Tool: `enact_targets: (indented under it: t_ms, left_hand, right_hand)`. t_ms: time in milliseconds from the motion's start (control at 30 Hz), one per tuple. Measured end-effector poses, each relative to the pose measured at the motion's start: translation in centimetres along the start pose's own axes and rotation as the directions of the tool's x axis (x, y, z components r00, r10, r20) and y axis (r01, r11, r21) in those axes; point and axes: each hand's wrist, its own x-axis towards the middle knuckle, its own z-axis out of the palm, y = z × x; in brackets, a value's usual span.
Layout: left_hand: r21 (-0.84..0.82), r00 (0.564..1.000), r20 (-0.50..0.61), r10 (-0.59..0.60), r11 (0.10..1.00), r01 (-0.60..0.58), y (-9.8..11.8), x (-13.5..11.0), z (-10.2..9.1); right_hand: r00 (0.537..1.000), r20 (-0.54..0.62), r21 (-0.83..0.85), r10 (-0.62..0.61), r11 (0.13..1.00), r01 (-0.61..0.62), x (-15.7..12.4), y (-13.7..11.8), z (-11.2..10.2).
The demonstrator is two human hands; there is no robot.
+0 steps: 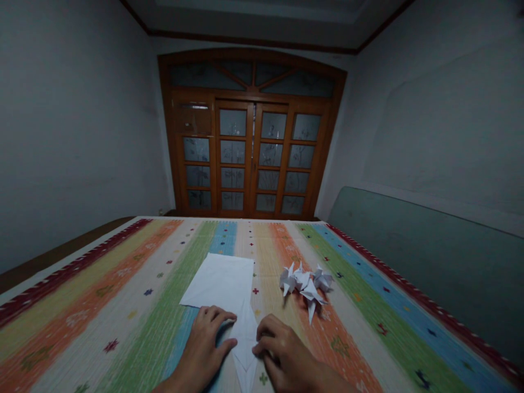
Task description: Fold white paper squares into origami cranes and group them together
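Note:
A partly folded white paper piece (244, 341), long and pointed at both ends, lies on the striped cloth near the front edge. My left hand (204, 344) rests on its left side with fingers curled and thumb pressing the paper. My right hand (282, 352) presses the right side with bent fingers pinched on the paper's edge. A stack of flat white paper sheets (221, 281) lies just beyond my hands. Several finished white folded paper cranes (305, 283) sit in a cluster to the right of the sheets.
The multicoloured striped cloth (123, 305) covers a wide flat surface. A dark green panel (429, 256) runs along the right wall. Wooden glass-paned doors (249, 158) stand at the far end. Brown floor (61, 251) shows at the left.

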Motion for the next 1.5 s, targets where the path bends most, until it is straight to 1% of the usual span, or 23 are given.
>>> enact_targets:
  t_ms: [133, 267, 333, 467, 600, 700, 867, 1000, 1167, 1267, 1367, 1500]
  left_hand:
    - [0.080, 1.000, -0.010, 0.002, 0.997, -0.001, 0.0, 0.0, 0.1]
    - [0.084, 1.000, -0.003, -0.009, 0.996, 0.009, -0.2, 0.1, 0.3]
    - [0.073, 1.000, -0.003, -0.026, 0.997, 0.026, -0.2, 0.1, 0.4]
    - [0.028, 0.999, -0.007, -0.040, 0.999, 0.041, -0.3, 0.1, 0.4]
    - [-0.026, 0.999, -0.007, -0.039, 0.999, 0.039, -0.3, 0.2, 0.3]
    - [-0.033, 0.999, 0.002, -0.039, 0.999, 0.039, -0.3, 0.1, 0.3]
    - [-0.031, 0.999, 0.038, -0.004, 1.000, 0.005, -0.3, 0.1, 0.1]
    - [-0.044, 0.998, 0.063, 0.019, 0.999, -0.016, -0.4, 0.0, -0.1]
    - [-0.056, 0.999, 0.039, 0.031, 0.998, -0.028, -0.3, -0.1, -0.1]
    - [-0.049, 0.995, 0.044, 0.090, 0.995, -0.088, -0.1, -0.4, -0.1]
    - [-0.003, 0.986, 0.062, 0.156, 0.988, -0.156, 0.0, -0.8, -0.1]
    - [0.058, 0.981, 0.062, 0.184, 0.981, -0.188, 0.4, -1.1, -0.3]
  right_hand:
    - [0.994, -0.022, 0.056, 0.108, 0.993, -0.107, 0.4, 0.0, -0.1]
    - [0.961, -0.074, 0.055, 0.265, 0.964, -0.262, 0.6, 0.5, 0.0]
    - [0.947, -0.079, 0.032, 0.311, 0.951, -0.309, 0.6, 0.7, 0.0]
    - [0.948, -0.061, 0.055, 0.311, 0.950, -0.308, 0.7, 0.8, 0.0]
    - [0.942, -0.080, 0.124, 0.325, 0.941, -0.314, 0.9, 0.9, -0.1]
    - [0.950, -0.085, 0.150, 0.301, 0.946, -0.287, 0.9, 0.9, -0.1]
    - [0.975, -0.076, 0.160, 0.208, 0.968, -0.194, 0.7, 0.9, 0.0]
    - [0.986, -0.092, 0.153, 0.137, 0.981, -0.122, 0.4, 1.2, 0.2]
    - [0.993, -0.086, 0.099, 0.077, 0.993, -0.069, 0.2, 1.5, 0.5]
    - [0.995, -0.086, 0.062, 0.052, 0.997, -0.046, 0.1, 1.5, 0.6]
    - [0.996, -0.081, 0.025, 0.031, 0.999, -0.029, -0.1, 1.4, 0.7]
    - [0.998, -0.064, -0.017, 0.007, 1.000, -0.008, -0.2, 1.2, 0.6]
